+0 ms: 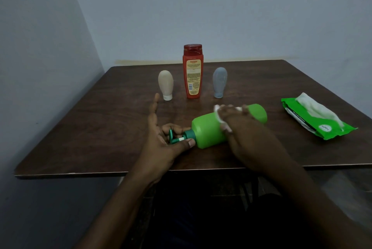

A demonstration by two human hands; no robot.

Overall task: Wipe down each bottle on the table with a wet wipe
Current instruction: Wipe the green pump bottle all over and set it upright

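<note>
Green pump bottle: lies on its side near the middle of the table's front edge, base pointing to the right edge, dark-green pump pointing to the left edge.
Left hand: closed on the neck of the green pump bottle just below the pump, thumb on the near side and curled fingers behind it; the index finger sticks out straight toward the far edge, touching nothing.
Right hand: lies across the bottle's body, fingers spread and bent over its curve, thumb on the near side, clamping the wet wipe against the plastic.
Wet wipe: white and crumpled, between the right hand and the bottle, showing at the fingertips and beside the thumb.
Orange bottle: upright with a red cap, toward the middle of the far edge, label facing the camera.
Beige tube: stands on its white cap just left of the orange bottle, not touching it.
Grey tube: stands on its cap just right of the orange bottle, also apart.
Wipe pack: green, flat by the right edge, a white sheet pulled up through its opening.
Table: dark brown wood grain, set into a corner of pale walls.
</note>
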